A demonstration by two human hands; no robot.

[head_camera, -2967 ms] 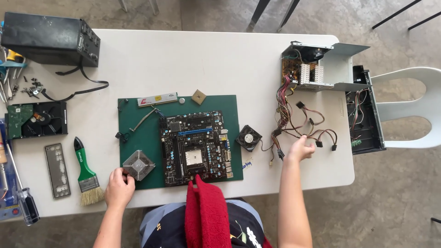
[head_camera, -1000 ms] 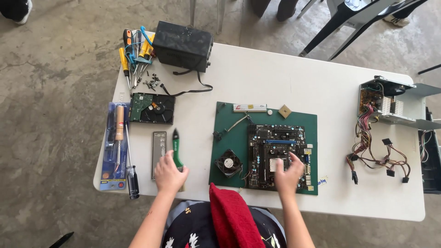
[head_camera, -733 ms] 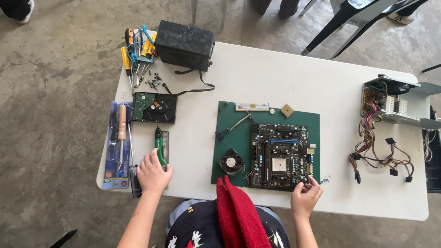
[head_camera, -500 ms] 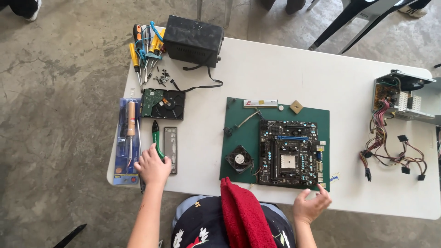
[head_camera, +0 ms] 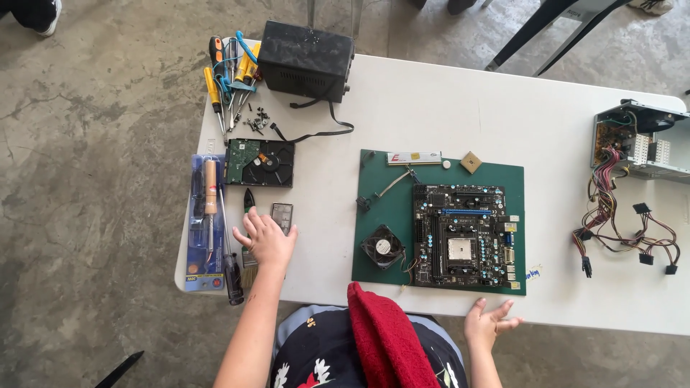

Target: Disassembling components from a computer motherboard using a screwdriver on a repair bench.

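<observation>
At the far left of the white rectangular surface [head_camera: 431, 108], a blue blister pack of hand tools with a wooden-handled iron [head_camera: 205, 215] is lying with its long axis running from the far side toward the near edge. Just right of it, a black-handled screwdriver [head_camera: 230, 259] is lying along the same line, handle toward the person.

The left hand [head_camera: 267, 237] is resting palm down over a green-handled brush [head_camera: 249, 215], fingers curled over its handle; whether it is actually gripping cannot be told. The brush is lying with its long axis running away from the person: the dark tip of the handle is pointing toward the far side, showing beyond the fingers, and the bristles are peeking out at the near side by the wrist. A slim grey metal plate [head_camera: 282, 215] is lying just beside the hand, parallel to the brush. Beyond them a bare hard drive with a green circuit board [head_camera: 259, 162] is sitting flat.

Further right, a dark green cutting mat [head_camera: 381, 215] is carrying a small black fan [head_camera: 382, 246] and a black motherboard [head_camera: 461, 234].

The right hand [head_camera: 486, 322] is hovering open at the near edge of the surface, fingers spread, holding nothing. At the far right, a bundle of coloured cables [head_camera: 625, 230] is trailing from a metal power supply case [head_camera: 640, 140].
</observation>
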